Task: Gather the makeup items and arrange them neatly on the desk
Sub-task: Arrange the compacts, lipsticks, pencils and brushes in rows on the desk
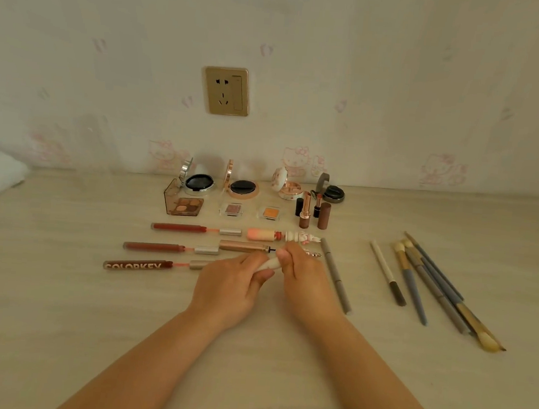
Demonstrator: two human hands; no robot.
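Tabletop (60,301) | left hand (232,285), right hand (304,281) together, gripping white tube (270,264) | risk: slip could scatter lip-gloss row (168,248) beside tube.

Opened makeup items (244,215) in desk (60,301) rows

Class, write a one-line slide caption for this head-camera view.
Both hands, left hand and right hand, grip a white tube above the desk, makeup rows behind.

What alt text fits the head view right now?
Both hands, left hand and right hand, grip a small white tube above a desk with open compacts, lip glosses and brushes laid in rows.
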